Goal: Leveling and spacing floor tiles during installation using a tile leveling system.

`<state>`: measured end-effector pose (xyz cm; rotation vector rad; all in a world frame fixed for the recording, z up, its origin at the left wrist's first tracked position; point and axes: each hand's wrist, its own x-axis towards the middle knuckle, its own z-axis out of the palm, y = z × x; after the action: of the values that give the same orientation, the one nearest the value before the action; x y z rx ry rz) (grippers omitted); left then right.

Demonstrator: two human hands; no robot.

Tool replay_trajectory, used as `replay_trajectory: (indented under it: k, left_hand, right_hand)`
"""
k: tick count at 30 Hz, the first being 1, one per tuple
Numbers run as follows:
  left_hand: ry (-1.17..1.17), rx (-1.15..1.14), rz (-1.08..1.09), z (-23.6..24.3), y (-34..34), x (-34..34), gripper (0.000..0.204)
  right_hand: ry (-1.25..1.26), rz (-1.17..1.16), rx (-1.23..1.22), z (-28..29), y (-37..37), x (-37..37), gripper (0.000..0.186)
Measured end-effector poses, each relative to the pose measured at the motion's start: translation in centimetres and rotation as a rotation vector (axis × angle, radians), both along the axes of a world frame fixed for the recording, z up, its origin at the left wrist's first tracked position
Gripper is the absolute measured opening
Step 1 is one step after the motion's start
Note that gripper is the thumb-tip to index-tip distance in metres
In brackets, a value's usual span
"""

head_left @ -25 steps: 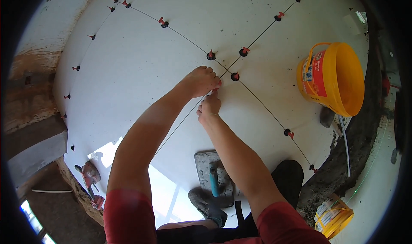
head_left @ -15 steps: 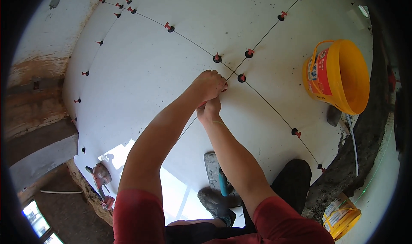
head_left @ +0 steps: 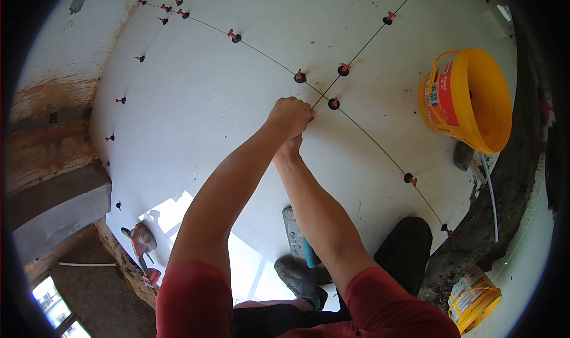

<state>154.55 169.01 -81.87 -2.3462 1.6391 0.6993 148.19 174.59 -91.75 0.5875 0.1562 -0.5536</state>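
Note:
My left hand is closed into a fist on the joint line between large white floor tiles, just short of where two joints cross. My right hand lies right below it, pressed to the tile, its fingers covered by the left fist. Whatever the fingers pinch is hidden. Three red and black levelling clips stand around the crossing, the nearest a little to the right of my left hand.
Several more clips dot the joints. A big yellow bucket stands at the right, a smaller yellow tub at the lower right. A trowel with a blue handle lies by my shoe. A red tool sits at the tile edge, lower left.
Both hands stay at the same spot on the joint near the crossing. The view has shifted slightly as my head moved.

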Motion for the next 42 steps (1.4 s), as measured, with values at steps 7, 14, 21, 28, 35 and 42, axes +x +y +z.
replay_trajectory:
  k: [7, 14, 21, 28, 35, 42]
  left_hand:
    - [-0.115, -0.472, 0.21, -0.8, -0.1, -4.9, 0.048]
    - [-0.407, 0.067, -0.065, 0.3, 0.1, -7.2, 0.091]
    - [-0.375, 0.28, -0.111, -0.5, -3.4, -7.7, 0.117]
    - [-0.39, 0.247, -0.124, -1.0, -2.9, -6.9, 0.124]
    - [-0.349, 0.194, -0.159, -1.0, -3.9, -6.9, 0.125]
    - [-0.374, 0.13, -0.181, -0.9, -2.1, -6.8, 0.121]
  right_hand:
    - [0.597, 0.355, -0.487, 3.1, -6.9, -9.6, 0.039]
    - [1.269, 0.312, -1.695, 21.3, -22.4, -23.0, 0.029]
    - [1.903, 0.252, -2.267, 31.5, -50.1, -29.6, 0.032]
    - [1.72, 0.878, -2.736, 29.8, -42.9, -23.5, 0.04]
    - [1.801, 0.989, -3.044, 29.3, -42.9, -24.5, 0.032]
    - [1.533, 0.928, -3.285, 33.8, -38.1, -28.5, 0.032]
